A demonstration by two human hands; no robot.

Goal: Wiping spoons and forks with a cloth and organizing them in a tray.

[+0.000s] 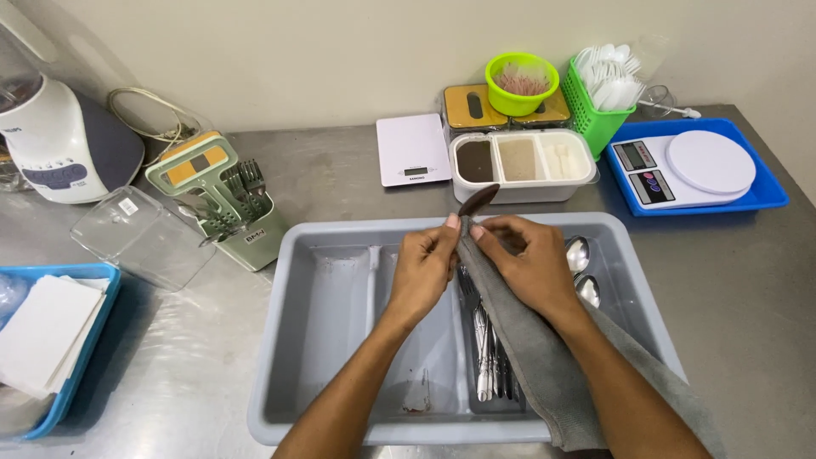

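Both forearms extend forward over the grey divided tub (629,280). The left hand (422,274) curls inward, its fingertips pinching the handle of a dark spoon (478,201) just below the bowl, which points up and away. The right hand (531,263) bends at the wrist, fingers pressed together around a grey cloth (527,357) wrapped over the handle. The cloth hides the spoon's lower part and drapes along the right forearm. Cutlery (486,357) in the middle compartment is partly covered.
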